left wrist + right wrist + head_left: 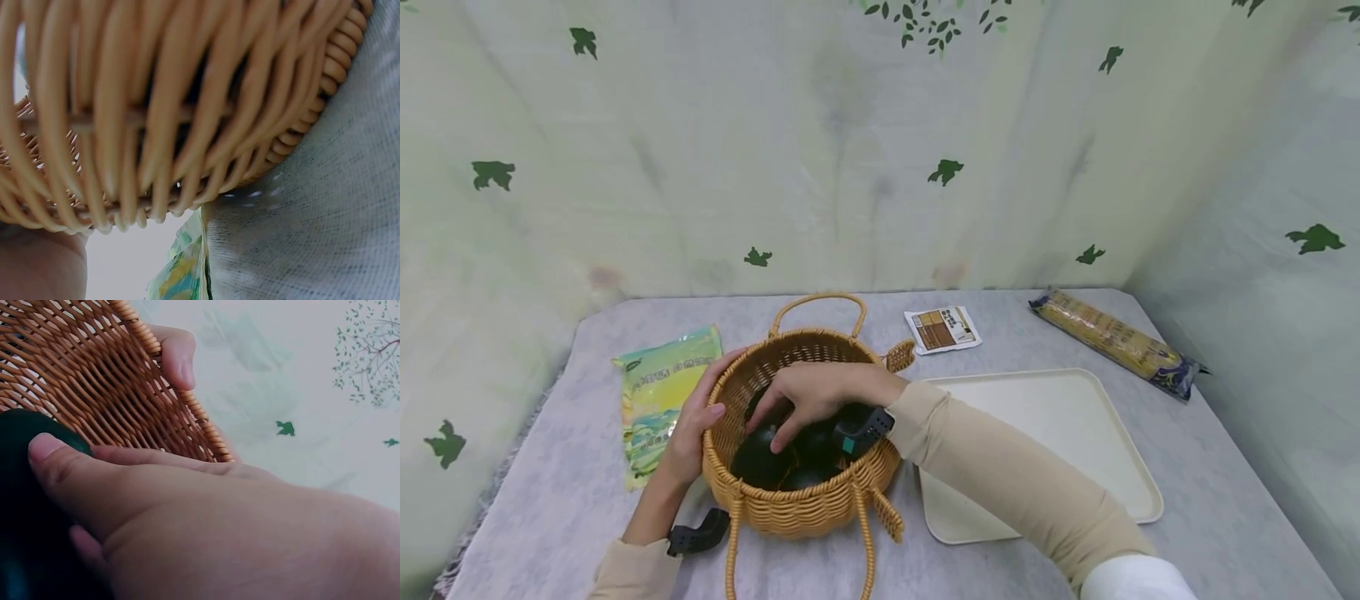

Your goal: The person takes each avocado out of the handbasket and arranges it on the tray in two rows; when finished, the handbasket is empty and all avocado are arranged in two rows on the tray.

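Observation:
A round wicker basket [805, 508] with loop handles stands on the table, several smooth, dark, rounded things inside it. My left hand [688, 429] holds the basket's left rim, its thumb lying over the edge. Reaching down into the basket, my right hand [812, 396] has its thumb and fingers around a dark green rounded thing [762, 460]. The right wrist view shows the thumb pressed on this dark green thing [37, 428], while part of the fingers is hidden behind it. In the left wrist view, the woven wall of the basket [169, 94] fills most of the picture.
A green and yellow packet [662, 392] lies left of the basket. To the right is a cream tray [1097, 467], partly under my right forearm. A small white and brown packet [943, 329] and a long golden package [1112, 337] lie farther back.

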### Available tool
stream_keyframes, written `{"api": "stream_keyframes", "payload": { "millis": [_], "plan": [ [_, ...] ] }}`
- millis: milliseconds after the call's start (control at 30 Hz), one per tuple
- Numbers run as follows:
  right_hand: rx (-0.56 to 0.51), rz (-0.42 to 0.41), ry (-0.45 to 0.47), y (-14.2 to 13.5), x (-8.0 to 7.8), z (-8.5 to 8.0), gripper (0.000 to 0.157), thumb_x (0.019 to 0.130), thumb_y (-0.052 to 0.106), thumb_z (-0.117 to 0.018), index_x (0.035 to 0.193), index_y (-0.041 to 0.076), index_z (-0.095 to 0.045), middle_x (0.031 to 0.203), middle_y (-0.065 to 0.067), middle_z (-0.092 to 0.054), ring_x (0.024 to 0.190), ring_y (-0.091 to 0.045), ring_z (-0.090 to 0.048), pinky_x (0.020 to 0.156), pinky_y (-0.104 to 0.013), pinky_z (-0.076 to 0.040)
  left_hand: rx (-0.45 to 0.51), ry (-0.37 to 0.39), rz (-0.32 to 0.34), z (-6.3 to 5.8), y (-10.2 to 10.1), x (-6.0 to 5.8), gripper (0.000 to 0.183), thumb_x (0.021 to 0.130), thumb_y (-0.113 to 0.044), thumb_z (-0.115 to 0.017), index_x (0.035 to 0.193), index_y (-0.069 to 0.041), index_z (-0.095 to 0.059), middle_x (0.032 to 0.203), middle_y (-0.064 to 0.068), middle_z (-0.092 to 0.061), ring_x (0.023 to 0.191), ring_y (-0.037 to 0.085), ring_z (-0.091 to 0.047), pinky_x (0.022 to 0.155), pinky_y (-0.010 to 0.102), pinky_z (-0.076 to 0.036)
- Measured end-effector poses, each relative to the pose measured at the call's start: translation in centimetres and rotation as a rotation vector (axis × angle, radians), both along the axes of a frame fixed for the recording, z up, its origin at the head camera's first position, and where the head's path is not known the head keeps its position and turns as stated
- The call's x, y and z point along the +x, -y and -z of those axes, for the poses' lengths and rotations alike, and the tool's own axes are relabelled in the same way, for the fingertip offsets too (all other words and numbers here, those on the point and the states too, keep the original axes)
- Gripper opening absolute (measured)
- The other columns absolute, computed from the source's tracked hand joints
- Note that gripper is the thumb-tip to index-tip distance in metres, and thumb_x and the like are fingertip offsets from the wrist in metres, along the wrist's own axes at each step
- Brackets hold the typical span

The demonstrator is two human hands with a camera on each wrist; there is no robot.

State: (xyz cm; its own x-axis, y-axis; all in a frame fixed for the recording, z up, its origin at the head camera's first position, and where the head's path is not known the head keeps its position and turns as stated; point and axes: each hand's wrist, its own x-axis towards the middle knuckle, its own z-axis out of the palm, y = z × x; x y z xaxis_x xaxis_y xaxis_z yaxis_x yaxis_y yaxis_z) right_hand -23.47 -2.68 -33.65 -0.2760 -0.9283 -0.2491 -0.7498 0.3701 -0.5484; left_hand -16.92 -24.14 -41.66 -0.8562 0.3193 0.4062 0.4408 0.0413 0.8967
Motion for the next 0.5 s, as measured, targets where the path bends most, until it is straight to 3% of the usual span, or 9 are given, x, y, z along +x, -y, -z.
{"api": "stream_keyframes", "payload": {
  "millis": [333,500],
  "plan": [
    [-0.047,0.006,-0.045,-0.6,0.1,-0.3,0.04,0.1,0.032,-0.067,0.138,0.016,-0.067,0.129,0.006,-0.071,0.116,0.001,-0.062,0.098,-0.013,-0.043,-0.006,-0.015,0.009,0.1,0.0,0.0,0.061,0.101,-0.016,-0.029,0.16,-0.004,-0.031,0.157,0.017,-0.038,0.136,0.026,-0.048,0.105,0.025,-0.046],
    [-0.129,0.029,-0.007,-1.0,0.4,-1.4,0.041,0.101,0.034,-0.066,0.139,0.018,-0.066,0.133,0.009,-0.068,0.117,0.004,-0.061,0.101,-0.013,-0.042,-0.012,-0.039,0.007,0.1,0.3,0.0,0.06,0.101,-0.017,-0.028,0.16,-0.003,-0.031,0.156,0.011,-0.04,0.136,0.018,-0.048,0.105,0.021,-0.044]
  ]
}}
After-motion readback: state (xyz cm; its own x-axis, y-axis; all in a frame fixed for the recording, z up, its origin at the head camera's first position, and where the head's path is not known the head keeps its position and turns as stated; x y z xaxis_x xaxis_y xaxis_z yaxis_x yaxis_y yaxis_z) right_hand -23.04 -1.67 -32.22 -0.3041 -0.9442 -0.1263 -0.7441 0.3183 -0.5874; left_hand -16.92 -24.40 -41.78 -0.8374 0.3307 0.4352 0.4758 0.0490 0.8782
